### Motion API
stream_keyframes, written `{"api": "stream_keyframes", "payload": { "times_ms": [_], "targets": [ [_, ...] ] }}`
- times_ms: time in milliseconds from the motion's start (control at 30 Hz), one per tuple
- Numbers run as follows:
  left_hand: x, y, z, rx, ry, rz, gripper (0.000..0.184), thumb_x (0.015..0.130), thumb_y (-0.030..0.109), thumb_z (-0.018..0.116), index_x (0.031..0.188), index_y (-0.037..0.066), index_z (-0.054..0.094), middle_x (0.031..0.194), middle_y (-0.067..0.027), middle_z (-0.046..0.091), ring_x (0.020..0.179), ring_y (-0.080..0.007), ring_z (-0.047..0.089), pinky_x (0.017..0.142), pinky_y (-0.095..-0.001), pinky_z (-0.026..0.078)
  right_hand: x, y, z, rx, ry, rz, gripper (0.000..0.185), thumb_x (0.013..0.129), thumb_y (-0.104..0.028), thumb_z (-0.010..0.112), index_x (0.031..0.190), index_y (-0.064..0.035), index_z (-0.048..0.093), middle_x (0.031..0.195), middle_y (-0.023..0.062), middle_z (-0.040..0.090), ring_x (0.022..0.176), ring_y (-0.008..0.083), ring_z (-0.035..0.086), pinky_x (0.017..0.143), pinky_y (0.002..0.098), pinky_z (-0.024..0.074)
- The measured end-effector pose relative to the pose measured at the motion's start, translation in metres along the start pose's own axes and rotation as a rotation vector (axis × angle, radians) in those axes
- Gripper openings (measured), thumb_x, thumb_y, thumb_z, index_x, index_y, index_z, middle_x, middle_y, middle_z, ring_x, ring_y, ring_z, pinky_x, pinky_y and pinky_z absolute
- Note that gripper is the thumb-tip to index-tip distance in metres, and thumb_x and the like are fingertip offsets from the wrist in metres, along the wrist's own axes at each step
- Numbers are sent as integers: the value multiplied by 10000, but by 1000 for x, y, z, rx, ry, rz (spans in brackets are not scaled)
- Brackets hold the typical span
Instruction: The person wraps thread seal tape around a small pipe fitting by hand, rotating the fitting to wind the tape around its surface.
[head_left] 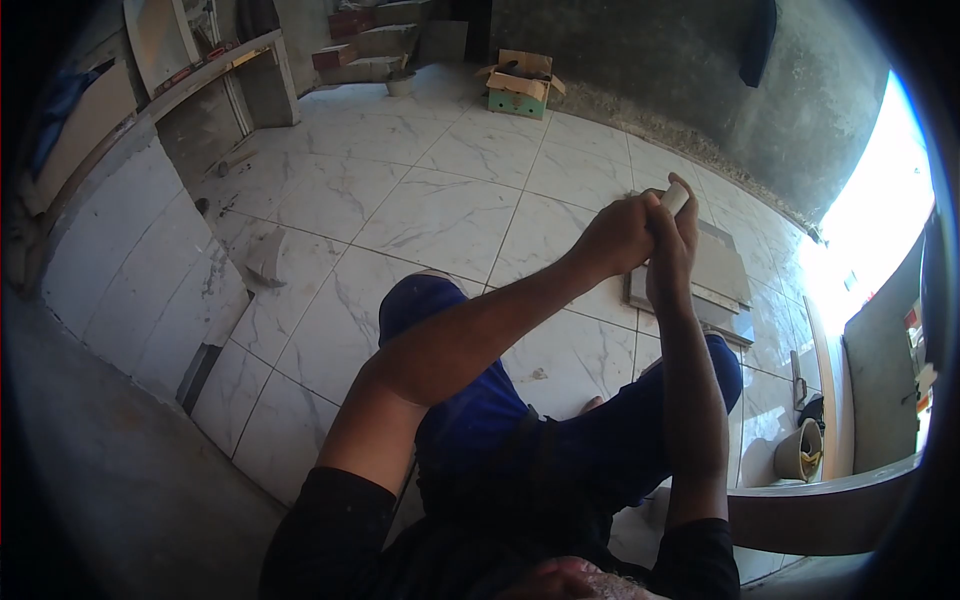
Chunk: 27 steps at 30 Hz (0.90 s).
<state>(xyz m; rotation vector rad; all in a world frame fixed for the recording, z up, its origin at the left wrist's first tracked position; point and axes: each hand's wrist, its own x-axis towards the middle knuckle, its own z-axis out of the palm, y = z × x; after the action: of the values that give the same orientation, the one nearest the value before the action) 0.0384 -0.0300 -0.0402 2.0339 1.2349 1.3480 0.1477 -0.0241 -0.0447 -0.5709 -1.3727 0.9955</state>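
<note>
Both my hands meet in front of me, above a stack of flat tiles or boards (712,265) on the floor. My left hand (618,235) is closed, its fingers pressed against my right hand; what it grips, if anything, is hidden. In my right hand (677,245) the fingers are wrapped round a short, pale cylindrical object (674,198), whose end shows between thumb and fingers. The lower part of that object is hidden by the hands.
A green cardboard box (517,90) stands open near the back wall, with a small pot (400,83) to its left. At right is a bucket (797,452) beside a long board (832,390). A low white wall (140,270) stands left. Tile fragments (266,257) lie on the floor.
</note>
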Motion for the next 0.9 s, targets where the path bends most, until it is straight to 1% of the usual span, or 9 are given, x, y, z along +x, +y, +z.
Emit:
{"api": "stream_keyframes", "payload": {
  "times_ms": [767, 900],
  "targets": [
    [1, -2, 1, 14, 16, 30, 255, 919, 265, 544, 1020, 30, 550, 897, -194, 686, 888, -366, 675, 774, -426, 508, 0, 0, 0, 9, -10, 2, 550, 936, -189, 613, 1393, -29, 351, 1067, 99, 570, 982, 148, 541, 910, 282, 434],
    [0, 0, -1, 9, 1, -3, 260, 922, 266, 541, 1026, 28, 552, 907, -201, 686, 897, -368, 675, 774, -428, 509, 0, 0, 1, 1, -2, 6, 548, 936, -186, 610, 1393, -32, 351, 1070, 100, 570, 988, 149, 542, 916, 283, 433]
  ]
}}
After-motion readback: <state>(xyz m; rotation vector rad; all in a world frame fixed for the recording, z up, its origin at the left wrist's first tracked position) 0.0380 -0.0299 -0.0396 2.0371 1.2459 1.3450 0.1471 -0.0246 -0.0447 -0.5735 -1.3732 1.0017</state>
